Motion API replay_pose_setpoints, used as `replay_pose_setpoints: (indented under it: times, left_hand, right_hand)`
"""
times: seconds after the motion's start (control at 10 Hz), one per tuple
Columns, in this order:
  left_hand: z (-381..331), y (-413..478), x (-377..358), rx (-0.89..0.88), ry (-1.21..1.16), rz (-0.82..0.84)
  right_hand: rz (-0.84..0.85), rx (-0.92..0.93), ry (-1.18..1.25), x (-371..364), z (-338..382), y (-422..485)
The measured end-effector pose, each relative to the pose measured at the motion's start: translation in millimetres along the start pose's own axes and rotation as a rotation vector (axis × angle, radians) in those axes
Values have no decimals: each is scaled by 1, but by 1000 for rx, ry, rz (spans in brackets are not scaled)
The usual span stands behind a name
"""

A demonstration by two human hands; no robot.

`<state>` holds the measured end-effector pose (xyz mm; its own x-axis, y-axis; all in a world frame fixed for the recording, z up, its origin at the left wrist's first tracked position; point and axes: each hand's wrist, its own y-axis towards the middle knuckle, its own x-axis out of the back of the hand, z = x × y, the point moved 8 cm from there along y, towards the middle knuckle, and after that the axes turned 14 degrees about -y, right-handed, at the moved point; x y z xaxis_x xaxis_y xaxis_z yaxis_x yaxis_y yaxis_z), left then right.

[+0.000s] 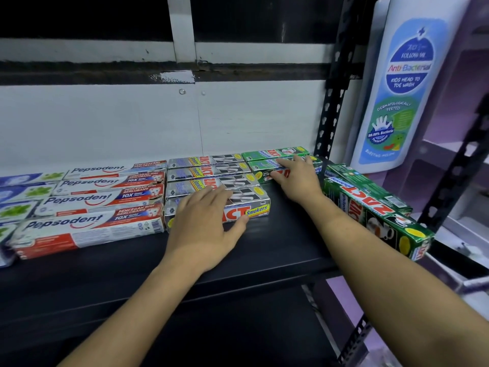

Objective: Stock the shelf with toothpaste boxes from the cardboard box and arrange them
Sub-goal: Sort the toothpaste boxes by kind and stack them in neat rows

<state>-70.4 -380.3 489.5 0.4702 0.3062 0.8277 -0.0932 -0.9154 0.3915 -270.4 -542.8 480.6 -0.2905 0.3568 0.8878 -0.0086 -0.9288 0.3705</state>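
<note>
- black shelf in front.
- left hand lies flat on the front silver zact box, fingers straight, slightly spread.
- pepsodent boxes in rows just left.
- loose green boxes at the shelf's right edge.
- farther back, right hand presses a green zact box, fingers spread.

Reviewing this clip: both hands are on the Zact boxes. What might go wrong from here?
1. The loose green boxes lie askew at the shelf's right edge, beside the right forearm; a nudge may tip them off.
2. The left hand, flat on the front Smokers box, might push its row crooked.
</note>
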Motion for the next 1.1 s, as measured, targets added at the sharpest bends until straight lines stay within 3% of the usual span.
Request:
replay_pose_setpoints:
  times: [1.1]
  left_hand:
    - [0, 0, 0, 7, 7, 1]
  right_hand:
    - [2, 19, 50, -5, -3, 5]
